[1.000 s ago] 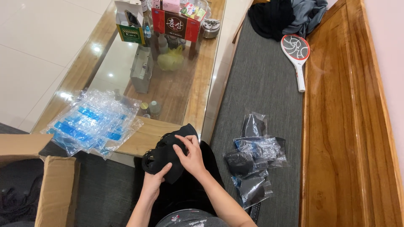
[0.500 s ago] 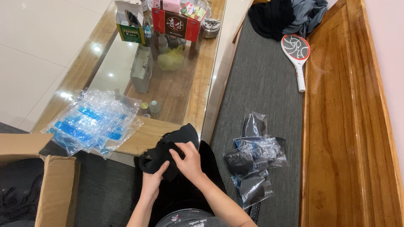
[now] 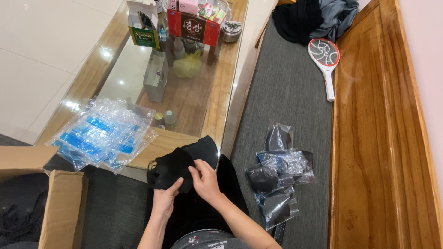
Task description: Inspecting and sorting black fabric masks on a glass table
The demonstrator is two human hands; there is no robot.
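I hold a small stack of black fabric face masks (image 3: 182, 161) over my lap, in front of the glass-topped table. My left hand (image 3: 164, 198) grips the stack from below, thumb on its lower edge. My right hand (image 3: 203, 177) pinches the top mask near its right side. To my right, on the grey cushion, lie several clear plastic bags with black masks inside (image 3: 278, 177).
A pile of empty clear bags with blue print (image 3: 99, 133) lies on the near corner of the wooden glass table (image 3: 217, 106). An open cardboard box (image 3: 60, 207) stands at the left. A red and white racket-shaped swatter (image 3: 325, 62) and dark clothes (image 3: 314, 16) rest on the bench.
My right hand has slid from the top of the stack down to its right edge, and the masks have shifted slightly lower and left.
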